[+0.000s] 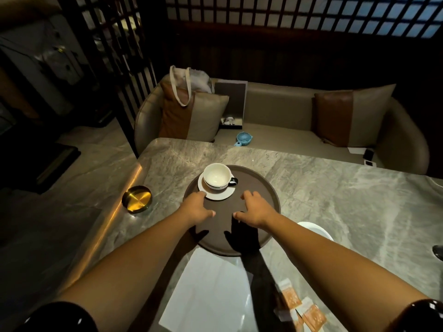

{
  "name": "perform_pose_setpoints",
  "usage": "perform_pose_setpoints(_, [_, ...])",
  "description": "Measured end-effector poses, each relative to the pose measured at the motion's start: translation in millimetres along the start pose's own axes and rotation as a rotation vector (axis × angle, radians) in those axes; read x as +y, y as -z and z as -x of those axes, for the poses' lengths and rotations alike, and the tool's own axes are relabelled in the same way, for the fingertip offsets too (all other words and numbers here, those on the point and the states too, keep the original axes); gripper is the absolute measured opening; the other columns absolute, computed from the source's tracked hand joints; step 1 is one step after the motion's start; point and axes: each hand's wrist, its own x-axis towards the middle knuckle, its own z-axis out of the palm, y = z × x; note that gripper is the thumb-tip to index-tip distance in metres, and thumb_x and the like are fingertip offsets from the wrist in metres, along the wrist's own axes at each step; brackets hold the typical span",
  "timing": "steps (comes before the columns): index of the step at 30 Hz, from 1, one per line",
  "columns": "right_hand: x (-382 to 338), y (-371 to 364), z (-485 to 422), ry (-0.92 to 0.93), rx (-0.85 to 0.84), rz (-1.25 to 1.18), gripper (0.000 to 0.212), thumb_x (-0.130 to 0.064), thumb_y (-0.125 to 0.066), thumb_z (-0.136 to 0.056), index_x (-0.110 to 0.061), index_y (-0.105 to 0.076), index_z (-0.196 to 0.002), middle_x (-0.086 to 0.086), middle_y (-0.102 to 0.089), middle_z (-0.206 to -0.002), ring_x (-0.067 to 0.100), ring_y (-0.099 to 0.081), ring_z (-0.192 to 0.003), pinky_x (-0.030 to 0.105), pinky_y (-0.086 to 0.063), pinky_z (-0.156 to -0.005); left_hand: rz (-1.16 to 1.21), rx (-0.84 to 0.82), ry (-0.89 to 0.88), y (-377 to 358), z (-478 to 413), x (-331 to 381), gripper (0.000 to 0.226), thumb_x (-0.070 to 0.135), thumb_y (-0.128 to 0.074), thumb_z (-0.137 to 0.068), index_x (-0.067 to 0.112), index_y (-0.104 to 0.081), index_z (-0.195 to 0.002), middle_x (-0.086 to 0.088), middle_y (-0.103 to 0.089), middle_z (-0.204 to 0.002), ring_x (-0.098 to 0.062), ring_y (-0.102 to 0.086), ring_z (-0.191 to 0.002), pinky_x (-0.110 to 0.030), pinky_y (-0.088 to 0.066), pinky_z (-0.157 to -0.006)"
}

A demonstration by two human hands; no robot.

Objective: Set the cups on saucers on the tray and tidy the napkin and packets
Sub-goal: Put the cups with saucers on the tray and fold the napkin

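The left hand (196,207) and right hand (254,209) hovered empty, fingers loosely curled; bumping the saucer (218,196) just beyond the left could tip its cup (217,176).

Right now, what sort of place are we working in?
Probably a restaurant or tea-house booth: a marble-look table faces a cushioned bench sofa, dark lattice screens close it in, and a cup on a saucer sits on a round serving tray.
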Motion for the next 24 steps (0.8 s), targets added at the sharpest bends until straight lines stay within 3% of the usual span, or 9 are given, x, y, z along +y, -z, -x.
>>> perform_pose_setpoints(5, [11.1,4.8,18.5,0.038,-0.038,0.139,0.072,-0.052,-0.067,-0.085,-0.012,-0.040,-0.138,0.017,-0.045,-0.135,0.037,-0.050,-0.123,0.046,-0.046,-0.102,-0.202,0.018,-0.069,-6.4,14.3,11.2,0.060,0.033,-0.073,-0.085,0.004,-0.052,-0.134,-0.015,-0.057,-0.134,-0.030,-0.056,-0.120,-0.043,-0.048,-0.099])
perform_pose_setpoints(9, [25.8,9.5,28.3,0.018,-0.041,0.086,0.072,-0.048,-0.066,-0.086,-0.013,-0.039,-0.142,0.018,-0.046,-0.137,0.037,-0.051,-0.123,0.045,-0.046,-0.102,-0.261,0.028,-0.085,-17.5,12.0,25.6,0.063,0.036,-0.071,-0.087,0.004,-0.049,-0.136,-0.017,-0.055,-0.138,-0.032,-0.053,-0.125,-0.039,-0.045,-0.098])
perform_pose_setpoints(18, [116.9,27.7,69.6,-0.101,0.041,-0.016,0.066,-0.042,-0.066,-0.089,-0.012,-0.042,-0.142,0.019,-0.048,-0.136,0.037,-0.054,-0.121,0.042,-0.045,-0.099,-0.278,-0.120,-0.191,-74.7,-0.6,92.6,0.072,0.038,-0.070,-0.088,0.008,-0.042,-0.146,-0.013,-0.050,-0.147,-0.030,-0.049,-0.133,-0.036,-0.041,-0.107])
perform_pose_setpoints(24, [187.6,33.8,100.2,-0.237,0.075,-0.086,0.058,-0.035,-0.065,-0.088,-0.010,-0.046,-0.137,0.021,-0.049,-0.135,0.038,-0.055,-0.118,0.039,-0.045,-0.094,-0.134,-0.184,-0.170,-131.8,-1.3,140.3,0.066,0.035,-0.076,-0.083,0.009,-0.050,-0.138,-0.012,-0.057,-0.139,-0.029,-0.055,-0.124,-0.037,-0.045,-0.097])
